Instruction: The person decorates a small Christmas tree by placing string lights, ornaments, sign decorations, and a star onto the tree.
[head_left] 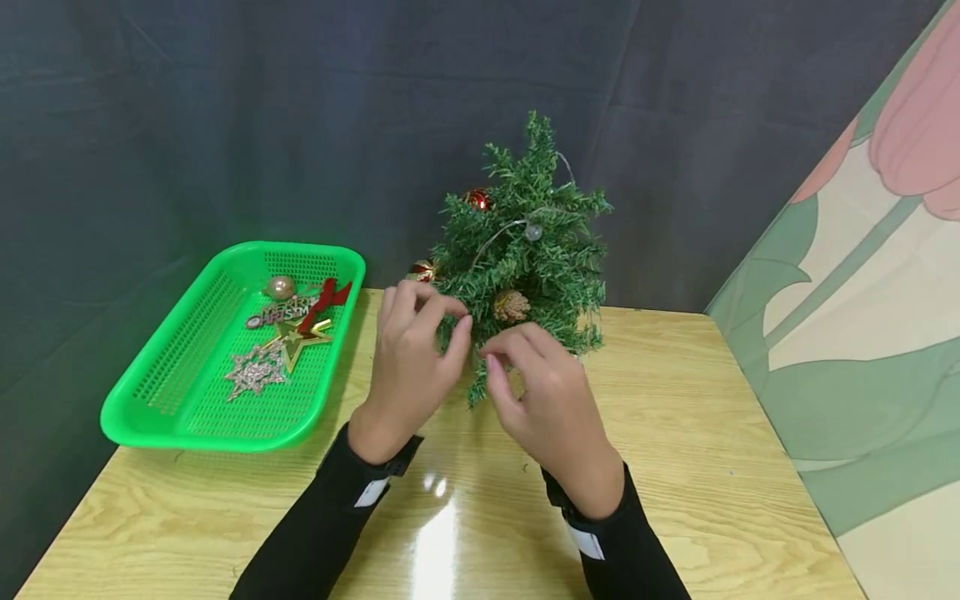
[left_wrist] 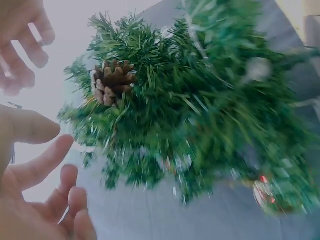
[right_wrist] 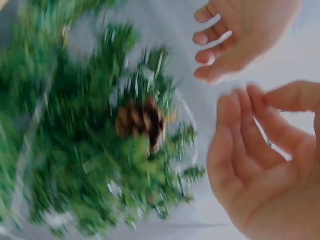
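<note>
A small green artificial Christmas tree (head_left: pixel 525 242) stands on the table, with a pinecone (head_left: pixel 512 306) low on its front. My left hand (head_left: pixel 412 358) is beside the lower left branches, its thumb and index fingertips close together. My right hand (head_left: pixel 551 400) is just below the pinecone, thumb and index tips meeting or nearly so. In the wrist views, neither the left hand (left_wrist: pixel 40 175) nor the right hand (right_wrist: pixel 265 155) shows anything between its loosely bent fingers. Both hands are a little apart from the pinecone (right_wrist: pixel 140 122). A red bauble (head_left: pixel 477 199) hangs higher on the left.
A green plastic basket (head_left: pixel 120 408) stands at the left, containing a gold star (head_left: pixel 294 343), a silvery glitter snowflake (head_left: pixel 257 372), a pinkish bauble (head_left: pixel 281 287) and a red ribbon (head_left: pixel 327 300). Behind the tree hangs a dark cloth (head_left: pixel 375 125). A striped bauble (head_left: pixel 422 271) is behind my left hand.
</note>
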